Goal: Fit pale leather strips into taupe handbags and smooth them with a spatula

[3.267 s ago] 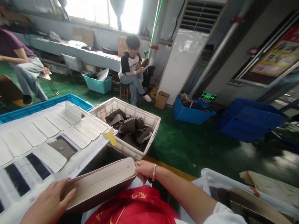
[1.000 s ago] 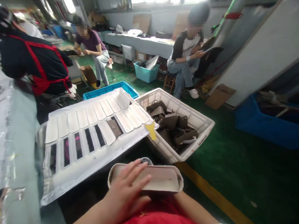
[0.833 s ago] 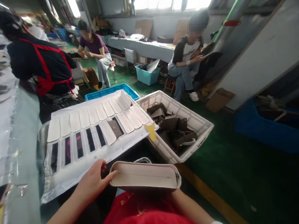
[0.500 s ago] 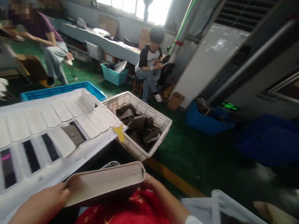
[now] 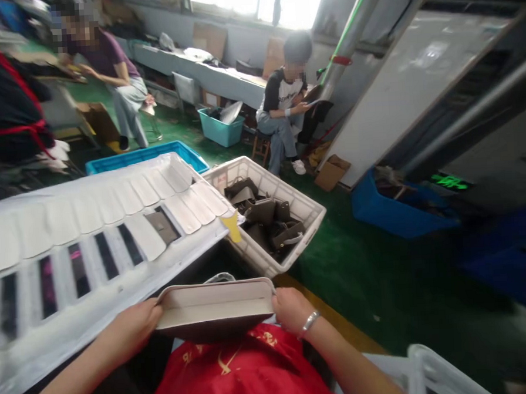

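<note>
In front of the red apron (image 5: 237, 375), both hands hold an unfinished handbag (image 5: 218, 302), cream inside and dark brown outside. My left hand (image 5: 139, 322) is closed on its left end, fingertips partly hidden. My right hand (image 5: 294, 310), with a silver bracelet at the wrist, grips the right end. A pale loop (image 5: 219, 277) shows just behind the bag's upper edge. Beyond, to the left, several cream rounded panels (image 5: 141, 191) and dark strips lie in rows on a white-covered table (image 5: 156, 276).
A white crate (image 5: 311, 227) with several dark brown bag pieces stands beyond the table corner, where a yellow tag (image 5: 231, 227) hangs. Blue bins (image 5: 391, 214) stand on the right. Another white crate (image 5: 413, 365) is at lower right. Two seated people work farther back.
The view has swung left, so the surroundings appear farther right. The bag now sits more level, and my right hand shows more fully at its end. Both hands keep hold.
</note>
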Tool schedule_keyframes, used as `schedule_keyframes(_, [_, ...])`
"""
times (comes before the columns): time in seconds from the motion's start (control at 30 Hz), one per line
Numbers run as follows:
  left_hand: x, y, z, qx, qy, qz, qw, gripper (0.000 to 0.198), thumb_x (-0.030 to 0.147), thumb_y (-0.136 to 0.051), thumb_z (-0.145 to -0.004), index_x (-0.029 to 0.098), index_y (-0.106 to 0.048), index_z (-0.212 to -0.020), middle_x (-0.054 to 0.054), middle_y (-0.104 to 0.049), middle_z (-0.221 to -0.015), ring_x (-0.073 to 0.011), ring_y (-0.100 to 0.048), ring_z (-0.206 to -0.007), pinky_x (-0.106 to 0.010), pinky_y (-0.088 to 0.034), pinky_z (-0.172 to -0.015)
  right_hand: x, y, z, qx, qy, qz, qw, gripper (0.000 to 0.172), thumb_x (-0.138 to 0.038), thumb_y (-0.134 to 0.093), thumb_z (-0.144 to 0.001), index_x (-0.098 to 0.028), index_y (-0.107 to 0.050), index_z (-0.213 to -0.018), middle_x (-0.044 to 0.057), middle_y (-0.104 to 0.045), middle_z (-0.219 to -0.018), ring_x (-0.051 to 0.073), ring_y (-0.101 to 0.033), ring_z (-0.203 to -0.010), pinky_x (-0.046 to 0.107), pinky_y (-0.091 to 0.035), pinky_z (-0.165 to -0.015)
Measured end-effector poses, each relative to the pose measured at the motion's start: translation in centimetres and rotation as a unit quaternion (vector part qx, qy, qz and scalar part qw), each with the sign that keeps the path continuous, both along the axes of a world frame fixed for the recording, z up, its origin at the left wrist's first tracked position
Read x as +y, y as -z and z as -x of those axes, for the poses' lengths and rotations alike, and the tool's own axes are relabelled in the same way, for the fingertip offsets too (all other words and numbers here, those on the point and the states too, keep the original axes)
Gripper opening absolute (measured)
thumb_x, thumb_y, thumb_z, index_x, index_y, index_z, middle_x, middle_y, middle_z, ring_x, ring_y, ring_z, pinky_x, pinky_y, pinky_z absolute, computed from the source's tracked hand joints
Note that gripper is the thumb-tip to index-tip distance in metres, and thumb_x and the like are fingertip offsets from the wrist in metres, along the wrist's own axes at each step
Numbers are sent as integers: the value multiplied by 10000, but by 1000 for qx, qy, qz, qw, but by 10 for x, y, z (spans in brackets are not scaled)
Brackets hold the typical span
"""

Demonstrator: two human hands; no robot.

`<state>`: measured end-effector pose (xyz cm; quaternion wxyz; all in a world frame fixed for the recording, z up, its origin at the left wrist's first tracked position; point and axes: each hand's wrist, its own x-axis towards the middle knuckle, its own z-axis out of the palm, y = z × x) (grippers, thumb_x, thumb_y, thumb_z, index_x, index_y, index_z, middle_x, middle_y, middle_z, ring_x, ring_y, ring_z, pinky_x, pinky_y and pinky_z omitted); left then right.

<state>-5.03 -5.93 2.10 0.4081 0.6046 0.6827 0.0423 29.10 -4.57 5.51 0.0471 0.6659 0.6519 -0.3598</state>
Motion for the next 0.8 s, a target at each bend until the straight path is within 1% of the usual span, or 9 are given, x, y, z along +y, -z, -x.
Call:
schedule_keyframes(0.07, [1, -8, -3, -32, -23, 55, 998, 272, 380, -306, -795, 185, -494, -766, -1, -519, -553, -177, -533, -440, -253, -394, -394, -2, 6, -1, -23, -36, -23, 999, 278, -115, -386, -832, -94, -621, -684, 197, -664, -757, 257, -635, -764, 316, -423, -676])
schedule_keyframes(0.2, [4, -7, -4, -69, -50, 72, 994, 264, 406, -321, -803, 192, -463, -744, 13, -485, -542, -170, -535, -462, -253, -423, -403, -4, 16, -6, -50, -108, -37, 992, 321, -111, -319, -869, -112, -594, -703, 140, -662, -711, 195, -640, -672, 268, -418, -621])
schedule_keyframes(0.27, [3, -6, -3, -94, -58, 77, 991, 313, 456, -315, -815, 187, -464, -754, 16, -479, -555, -166, -539, -485, -257, -443, -424, -5, 17, -9, -16, -86, -20, 996, 366, -170, -261, -914, -122, -574, -731, 100, -655, -668, 151, -629, -572, 239, -414, -563])
schedule_keyframes(0.4, [-2, -12, 5, -180, -77, 117, 974, 539, 641, -223, -817, 170, -485, -820, -17, -538, -673, -181, -596, -650, -286, -518, -554, -2, 13, -15, 80, -14, 22, 996, 449, -450, -273, -933, -152, -532, -719, 55, -653, -652, 110, -593, -450, 210, -383, -457])
schedule_keyframes(0.43, [-3, -15, 7, -214, -89, 132, 964, 582, 673, -196, -809, 169, -486, -807, -29, -556, -706, -182, -602, -687, -295, -528, -591, -1, 11, -14, 75, -10, 19, 997, 453, -474, -291, -923, -154, -526, -704, 60, -656, -658, 112, -595, -452, 210, -378, -449])
schedule_keyframes(0.5, [-3, -19, 8, -244, -110, 150, 952, 603, 707, -208, -789, 170, -481, -763, -30, -563, -711, -182, -603, -695, -304, -531, -603, 4, 9, -13, 42, -14, 17, 999, 414, -412, -309, -925, -154, -519, -678, 71, -657, -645, 117, -596, -454, 211, -372, -448])
schedule_keyframes(0.57, [-3, -19, 6, -192, -103, 145, 965, 548, 692, -295, -773, 176, -474, -733, -4, -530, -634, -182, -597, -623, -289, -514, -525, 7, 9, -9, 13, -20, 26, 999, 364, -298, -306, -924, -151, -520, -669, 79, -657, -627, 119, -599, -453, 213, -373, -457])
schedule_keyframes(0.67, [-1, -15, -1, -94, -71, 132, 984, 416, 577, -358, -785, 182, -460, -701, 20, -490, -526, -179, -571, -487, -261, -452, -411, 7, 12, -6, 4, -23, 25, 999, 341, -213, -287, -916, -150, -512, -666, 82, -656, -612, 120, -606, -463, 212, -386, -479])
schedule_keyframes(0.8, [1, -11, -5, -80, -63, 124, 987, 341, 479, -319, -802, 189, -442, -672, 18, -498, -487, -175, -555, -438, -261, -435, -391, 3, 17, -6, 2, -38, -2, 999, 351, -209, -267, -928, -150, -508, -678, 80, -651, -611, 124, -610, -483, 217, -402, -510])
